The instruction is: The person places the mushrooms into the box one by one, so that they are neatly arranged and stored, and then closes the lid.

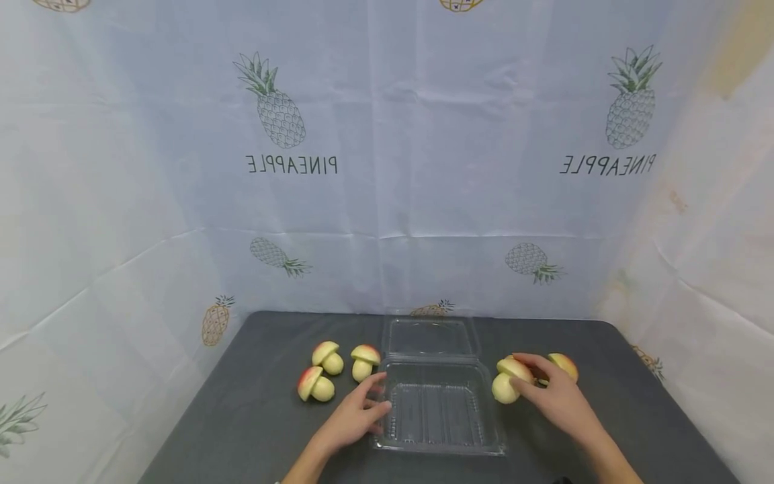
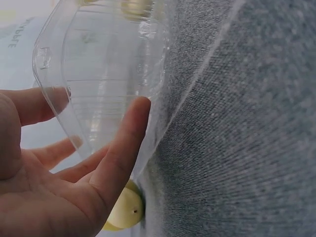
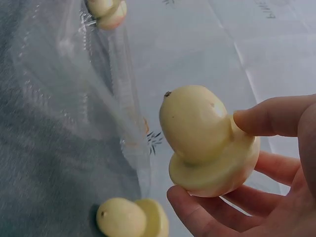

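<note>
Over the right part of the table, my right hand [image 1: 559, 400] holds a cream mushroom-shaped piece [image 3: 195, 126] between thumb and fingers, its cap turned downward in the right wrist view. A clear plastic container [image 1: 435, 447] lies with its lid [image 1: 429, 336] folded back behind it. At the container's left side is my left hand [image 1: 353, 413], fingers spread loosely around the rim and partly seen through the plastic in the left wrist view. Several mushroom pieces with reddish caps [image 1: 324, 388] lie left of the container.
Another mushroom piece [image 1: 564, 366] sits on the table just beyond my right hand. The dark grey table [image 1: 254, 417] meets a white pineapple-print cloth [image 1: 423, 202] at the back and on both sides.
</note>
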### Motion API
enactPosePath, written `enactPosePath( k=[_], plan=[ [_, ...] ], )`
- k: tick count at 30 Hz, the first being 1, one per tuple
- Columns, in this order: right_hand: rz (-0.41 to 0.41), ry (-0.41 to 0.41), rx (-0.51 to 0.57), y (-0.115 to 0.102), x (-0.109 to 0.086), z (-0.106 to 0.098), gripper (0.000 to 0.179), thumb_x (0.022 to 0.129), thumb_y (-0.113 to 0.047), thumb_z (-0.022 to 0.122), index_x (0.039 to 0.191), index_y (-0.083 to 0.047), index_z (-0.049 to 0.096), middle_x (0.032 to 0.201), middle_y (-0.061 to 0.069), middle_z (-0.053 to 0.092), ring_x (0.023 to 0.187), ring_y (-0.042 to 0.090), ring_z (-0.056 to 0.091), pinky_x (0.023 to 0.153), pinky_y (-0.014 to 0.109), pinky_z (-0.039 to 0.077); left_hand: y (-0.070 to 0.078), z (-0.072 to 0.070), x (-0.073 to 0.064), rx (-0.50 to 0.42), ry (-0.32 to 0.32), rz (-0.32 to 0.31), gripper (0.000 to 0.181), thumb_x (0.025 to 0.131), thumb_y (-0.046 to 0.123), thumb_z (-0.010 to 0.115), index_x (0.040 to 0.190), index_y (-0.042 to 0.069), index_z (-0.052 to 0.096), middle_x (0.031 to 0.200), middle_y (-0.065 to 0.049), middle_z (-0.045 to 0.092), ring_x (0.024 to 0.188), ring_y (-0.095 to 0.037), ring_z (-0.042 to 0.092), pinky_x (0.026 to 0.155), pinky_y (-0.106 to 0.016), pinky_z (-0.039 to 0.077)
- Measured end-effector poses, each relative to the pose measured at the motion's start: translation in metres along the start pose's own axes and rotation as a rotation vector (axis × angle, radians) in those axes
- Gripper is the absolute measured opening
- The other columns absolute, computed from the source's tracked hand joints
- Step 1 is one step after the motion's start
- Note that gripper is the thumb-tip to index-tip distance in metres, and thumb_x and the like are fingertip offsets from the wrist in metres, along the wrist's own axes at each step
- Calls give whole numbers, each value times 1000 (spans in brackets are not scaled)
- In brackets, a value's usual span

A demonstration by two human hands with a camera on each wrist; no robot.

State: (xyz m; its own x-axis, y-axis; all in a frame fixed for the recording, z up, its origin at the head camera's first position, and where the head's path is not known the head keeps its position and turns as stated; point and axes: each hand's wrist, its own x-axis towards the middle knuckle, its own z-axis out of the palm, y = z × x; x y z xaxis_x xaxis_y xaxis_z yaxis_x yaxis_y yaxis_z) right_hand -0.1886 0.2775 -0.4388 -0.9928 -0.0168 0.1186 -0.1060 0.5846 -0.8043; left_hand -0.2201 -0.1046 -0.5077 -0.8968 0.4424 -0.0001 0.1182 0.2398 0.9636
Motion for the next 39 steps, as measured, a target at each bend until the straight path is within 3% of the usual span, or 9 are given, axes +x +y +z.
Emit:
enactPosePath(
  k=[4,15,21,27,39],
  plan=[
    [-28,-36,49,-7,3,4,56,96,-28,73,141,0,54,131,18,61,110,30,61,74,30,56,0,0,1,3,-8,-1,63,103,19,62,155,2,33,141,-32,44,107,-33,65,68,-35,62],
    [-71,-72,93,-24,16,24,52,96,-28,73,140,-5,56,130,13,62,111,28,61,75,31,56,-2,-1,1,-4,7,6,63,103,18,63,155,2,32,139,-32,45,105,-34,65,66,-35,62],
    [-132,-80,83,-33,18,33,46,95,-23,74,136,-6,60,122,10,65,103,28,62,71,31,55,-1,0,1,-4,2,7,63,103,16,62,156,1,30,139,-32,46,103,-34,65,65,-35,62],
    [-126,-110,95,-36,26,45,47,95,-23,74,137,-7,60,124,9,64,111,31,62,75,32,55,0,0,2,3,5,12,62,103,16,62,155,1,31,138,-32,47,103,-35,66,65,-35,61],
    [-186,-144,70,-44,37,71,42,94,-23,75,132,-9,64,120,6,60,106,22,59,80,36,53,1,0,1,-19,3,-6,63,103,16,61,156,2,31,139,-31,46,104,-35,65,66,-36,62]
  ],
)
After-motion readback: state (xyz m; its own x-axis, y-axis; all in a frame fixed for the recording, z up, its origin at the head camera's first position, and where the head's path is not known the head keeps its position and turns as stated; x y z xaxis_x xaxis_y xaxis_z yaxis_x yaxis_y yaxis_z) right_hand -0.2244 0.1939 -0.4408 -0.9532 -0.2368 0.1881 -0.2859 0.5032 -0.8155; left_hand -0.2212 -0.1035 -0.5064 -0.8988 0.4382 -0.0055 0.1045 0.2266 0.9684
